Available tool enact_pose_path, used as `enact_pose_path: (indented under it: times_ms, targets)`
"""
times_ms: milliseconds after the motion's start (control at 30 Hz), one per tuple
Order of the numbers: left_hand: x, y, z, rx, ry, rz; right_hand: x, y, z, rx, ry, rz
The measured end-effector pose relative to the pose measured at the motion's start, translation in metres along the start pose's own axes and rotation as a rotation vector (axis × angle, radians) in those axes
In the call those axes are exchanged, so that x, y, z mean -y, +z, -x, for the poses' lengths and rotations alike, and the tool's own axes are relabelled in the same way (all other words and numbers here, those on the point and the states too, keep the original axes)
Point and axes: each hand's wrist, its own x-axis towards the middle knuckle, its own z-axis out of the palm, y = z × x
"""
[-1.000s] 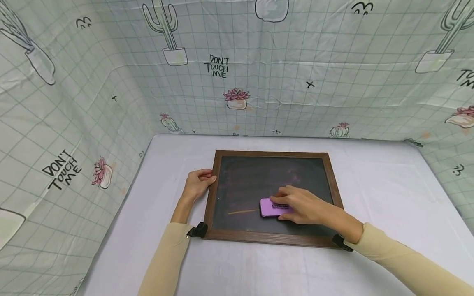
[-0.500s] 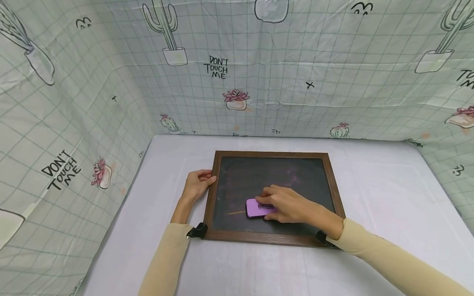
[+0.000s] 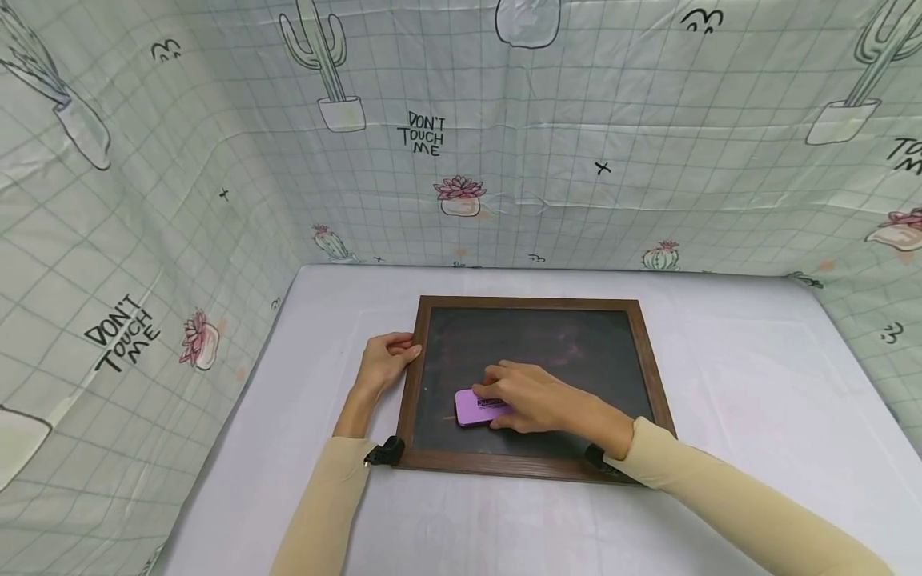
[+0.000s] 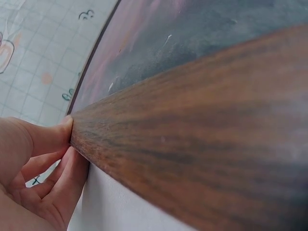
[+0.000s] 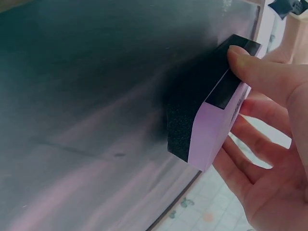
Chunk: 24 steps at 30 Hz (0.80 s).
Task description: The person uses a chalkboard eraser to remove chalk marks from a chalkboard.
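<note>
A framed chalkboard (image 3: 533, 468) lies on the white table, its dark surface smudged with faint pink. At its left side my left hand (image 3: 382, 364) pinches the brown wooden frame (image 4: 192, 120), thumb against the edge and fingers lower down. My right hand (image 3: 540, 398) grips a purple eraser (image 3: 470, 407) between thumb and fingers, over the lower left part of the board. In the right wrist view the black felt side of the eraser (image 5: 180, 127) faces the board. A short stub of orange chalk line (image 3: 450, 418) shows just left of the eraser.
The white table (image 3: 749, 384) extends around the board. Behind and to the left hangs a gridded cloth (image 3: 533, 120) with cactus drawings. Black straps sit at both wrists; the right forearm crosses the board's lower right corner.
My right hand has slid the eraser leftward along the orange chalk line, and less of that line shows. The left hand and the board stay in place.
</note>
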Motion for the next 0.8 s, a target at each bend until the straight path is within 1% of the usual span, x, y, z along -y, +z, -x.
enact_pose_path:
  times_ms: [167,333,500,700,800]
  targets:
    - [0.0,0.0,0.0,-0.005,-0.001,0.001,0.007,0.001,-0.014,0.018,-0.012,0.018]
    - [0.001,0.001,0.0,-0.006,0.003,0.002,0.013,0.001,-0.023,0.04,-0.005,0.019]
    - [0.002,0.0,0.0,-0.012,-0.001,0.0,0.016,-0.001,-0.025,0.062,0.014,0.018]
    - [0.002,-0.001,-0.001,-0.011,0.027,-0.015,0.016,-0.001,-0.023,0.085,0.026,0.034]
    - [0.002,-0.002,-0.002,-0.005,0.029,-0.022,0.014,0.0,-0.023,0.086,0.024,0.033]
